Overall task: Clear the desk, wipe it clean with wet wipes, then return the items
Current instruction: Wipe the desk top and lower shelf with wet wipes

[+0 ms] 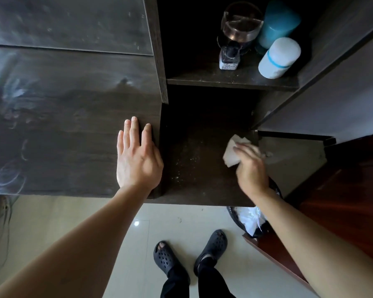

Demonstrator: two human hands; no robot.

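Observation:
The dark wooden desk (69, 117) fills the left half of the head view, its top streaked with wet smears. My left hand (138, 155) lies flat on the desk's right edge, fingers apart, holding nothing. My right hand (251, 166) grips a white wet wipe (233, 151) and presses it on the lower shelf (194, 155) beside the desk, which is speckled with pale crumbs. On the upper shelf (224, 80) stand a glass jar (240, 24), a small dark bottle (229, 57), a teal cylinder (277, 22) and a white bottle with a blue band (278, 58).
A black bin with a white liner (249, 220) stands on the tiled floor (73, 222) under my right forearm. A reddish wooden panel (353, 201) is at the right. My feet in dark clogs (190, 252) stand below the shelf.

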